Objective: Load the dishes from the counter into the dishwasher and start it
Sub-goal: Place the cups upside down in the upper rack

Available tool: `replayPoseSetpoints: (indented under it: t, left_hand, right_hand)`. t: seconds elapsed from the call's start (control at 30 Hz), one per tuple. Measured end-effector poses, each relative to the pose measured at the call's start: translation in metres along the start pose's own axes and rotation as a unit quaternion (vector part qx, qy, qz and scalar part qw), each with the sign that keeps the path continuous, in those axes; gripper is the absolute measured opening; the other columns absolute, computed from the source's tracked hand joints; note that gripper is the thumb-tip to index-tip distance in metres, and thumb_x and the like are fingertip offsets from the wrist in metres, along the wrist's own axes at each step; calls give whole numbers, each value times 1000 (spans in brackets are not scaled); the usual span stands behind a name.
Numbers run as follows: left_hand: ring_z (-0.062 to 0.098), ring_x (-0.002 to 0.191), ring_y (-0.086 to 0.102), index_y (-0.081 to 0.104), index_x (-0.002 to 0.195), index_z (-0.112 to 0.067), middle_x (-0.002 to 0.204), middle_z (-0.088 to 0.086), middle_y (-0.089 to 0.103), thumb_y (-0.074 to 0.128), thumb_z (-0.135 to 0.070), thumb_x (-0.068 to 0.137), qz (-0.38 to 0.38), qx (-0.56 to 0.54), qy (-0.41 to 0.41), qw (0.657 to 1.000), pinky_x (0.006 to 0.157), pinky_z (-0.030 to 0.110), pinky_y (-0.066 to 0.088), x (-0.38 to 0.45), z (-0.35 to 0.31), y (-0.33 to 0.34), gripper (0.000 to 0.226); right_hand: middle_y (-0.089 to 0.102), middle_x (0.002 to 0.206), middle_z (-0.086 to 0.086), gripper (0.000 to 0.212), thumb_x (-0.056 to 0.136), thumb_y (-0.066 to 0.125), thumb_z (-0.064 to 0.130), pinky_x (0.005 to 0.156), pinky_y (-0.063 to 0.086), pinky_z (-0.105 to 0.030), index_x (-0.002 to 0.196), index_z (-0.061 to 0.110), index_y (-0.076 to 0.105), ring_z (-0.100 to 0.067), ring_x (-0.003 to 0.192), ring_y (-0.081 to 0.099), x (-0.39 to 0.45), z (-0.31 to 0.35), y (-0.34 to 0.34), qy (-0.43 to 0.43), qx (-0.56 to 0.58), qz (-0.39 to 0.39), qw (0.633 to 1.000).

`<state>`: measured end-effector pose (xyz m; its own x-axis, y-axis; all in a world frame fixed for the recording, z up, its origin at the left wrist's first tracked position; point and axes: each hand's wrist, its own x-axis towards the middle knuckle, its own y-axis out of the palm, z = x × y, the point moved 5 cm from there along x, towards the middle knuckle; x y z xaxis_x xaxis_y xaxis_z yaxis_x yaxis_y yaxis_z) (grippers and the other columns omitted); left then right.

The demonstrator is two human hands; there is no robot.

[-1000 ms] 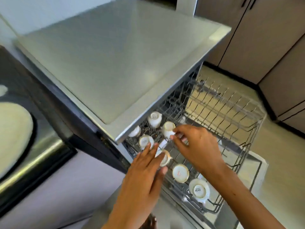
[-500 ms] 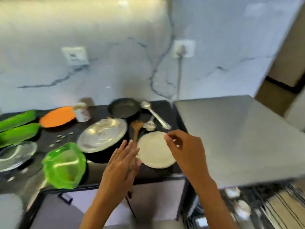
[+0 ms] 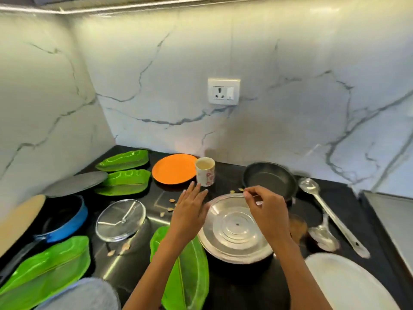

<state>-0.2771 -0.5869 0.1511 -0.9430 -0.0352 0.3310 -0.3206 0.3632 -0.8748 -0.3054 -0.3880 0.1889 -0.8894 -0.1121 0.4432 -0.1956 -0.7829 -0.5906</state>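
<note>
Head view: both hands [image 3: 190, 211] [image 3: 268, 211] hover empty-fingered over the empty steel plate [image 3: 234, 229].

Meeting in a corner: white marble walls [image 3: 156, 86] with grey veins. Glowing overhead: light strip [image 3: 134, 8]. Sitting mid-wall: socket [image 3: 223, 91]. Running beneath: black counter [image 3: 348, 211].

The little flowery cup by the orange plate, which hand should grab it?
Probably the left hand: its straight fingers point at the cup, almost touching it, holding nothing. The right hand hovers farther off, over the steel plate.
</note>
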Motion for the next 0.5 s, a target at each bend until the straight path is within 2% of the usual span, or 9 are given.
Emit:
replayPoseSetpoints:
  t: [0.13, 0.23, 0.4, 0.5]
  left_hand:
    - [18, 144, 5, 26, 147, -14, 156, 6, 16, 39, -36, 99, 56, 50, -14, 997, 114, 30, 2, 54, 34, 23, 54]
    - [20, 144, 5, 19, 148, -14, 157, 7, 13, 37, -36, 99, 84, 74, -17, 994, 114, 32, 4, 90, 45, 38, 57]
    - [25, 144, 8, 12, 148, -8, 156, 12, 10, 34, -39, 100, 108, 109, -24, 988, 114, 34, 8, 148, 57, 57, 61]
    - [29, 143, 8, 9, 148, -5, 155, 17, 10, 38, -49, 96, 139, 98, -42, 984, 115, 39, 12, 171, 70, 73, 74]
  right_hand:
    - [70, 80, 6, 8, 85, 65, 23, 64, 56, -29, 90, 18, 70, -5, 70, 63, 17, -5, 34, 20, 6, 8, 1000]
    - [69, 80, 11, 8, 85, 65, 24, 63, 56, -28, 90, 20, 70, -3, 68, 63, 19, -10, 46, 33, 0, 25, 999]
    - [63, 80, 24, 7, 83, 68, 21, 63, 54, -17, 89, 24, 70, 0, 67, 62, 21, -13, 47, 34, -13, 37, 999]
    - [67, 78, 17, 6, 84, 67, 23, 63, 55, -20, 88, 22, 70, -1, 67, 63, 23, -19, 41, 45, -31, 29, 998]
